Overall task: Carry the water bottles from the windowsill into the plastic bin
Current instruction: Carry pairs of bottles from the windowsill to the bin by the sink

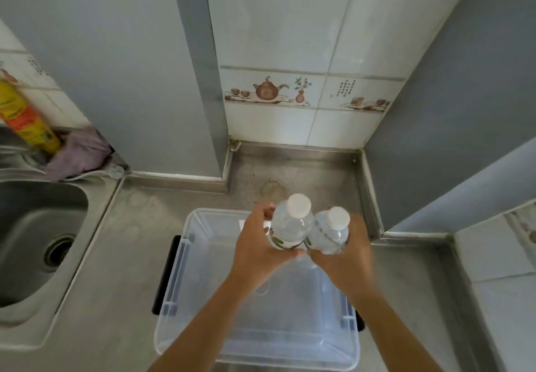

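Two clear water bottles with white caps stand upright side by side in my hands, above the far end of the plastic bin (174,308). My left hand (255,241) grips the left bottle (290,223), which has a green-printed label. The right bottle (330,232) is held in my right hand (345,258). The two bottles touch each other. The transparent bin rests on the steel counter below, has black handles on its sides, and shows nothing inside. No windowsill is in view.
A steel sink (32,238) lies to the left. Behind it stand a yellow spray can (26,116) and a purple cloth (78,154). Tiled wall (290,52) and grey panels close off the counter's back and right.
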